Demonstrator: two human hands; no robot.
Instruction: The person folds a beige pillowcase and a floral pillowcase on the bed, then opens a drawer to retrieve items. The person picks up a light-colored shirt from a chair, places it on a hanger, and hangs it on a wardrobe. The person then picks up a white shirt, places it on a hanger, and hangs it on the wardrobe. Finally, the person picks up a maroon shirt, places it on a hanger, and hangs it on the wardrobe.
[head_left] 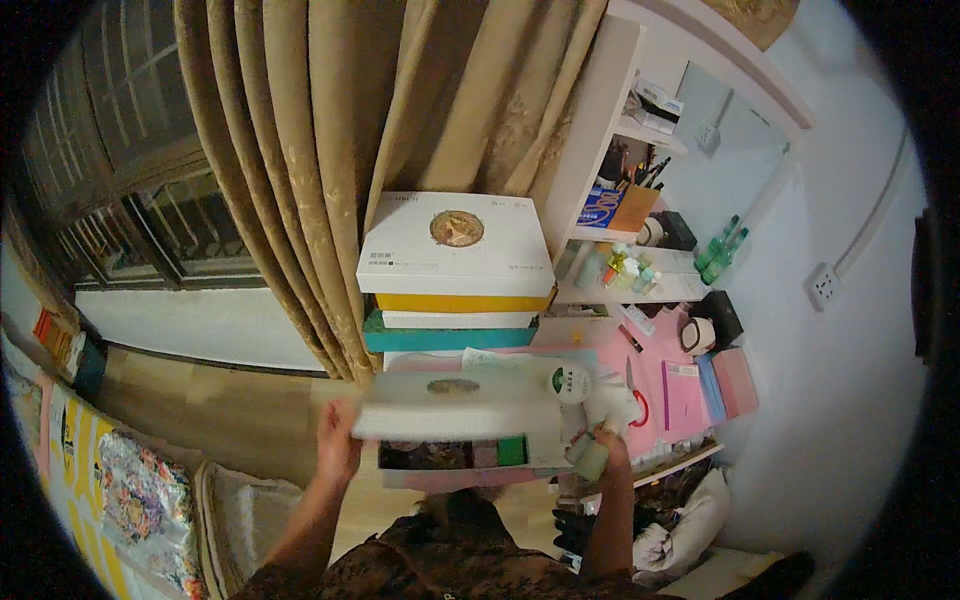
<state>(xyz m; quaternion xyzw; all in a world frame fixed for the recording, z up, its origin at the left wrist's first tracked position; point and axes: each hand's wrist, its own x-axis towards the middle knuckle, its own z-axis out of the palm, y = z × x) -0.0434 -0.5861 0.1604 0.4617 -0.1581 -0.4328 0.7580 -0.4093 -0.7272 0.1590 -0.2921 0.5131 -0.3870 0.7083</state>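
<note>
The white lid (455, 405), a wide flat rectangle of smooth card with a small oval picture on top, hovers just above an open box (455, 458) at the near edge of the pink counter (655, 350). The left hand (337, 437) holds the lid's left end, its grip pinched on the edge, thumb over and fingers under as far as I can see. The right hand (603, 450) is at the right end, grip wrapped around a small pale green bottle (590, 460); whether it also touches the lid I cannot tell.

In my judgement a lid this broad and thin wants support at both ends and should stay level, since one pinched end lets it sag or twist. Freeing the right hand of the bottle would help.

The open box shows dark compartments and one bright green packet (511, 451). Behind it rises a stack of boxes (455, 275): teal, white, yellow, and a glossy white one on top. Farther right, a white shelf (640, 285) holds small green bottles (722, 250) and a pen pot. Heavy tan curtains (330, 150) hang in soft folds at the far left, beside a barred window (130, 190).
</note>
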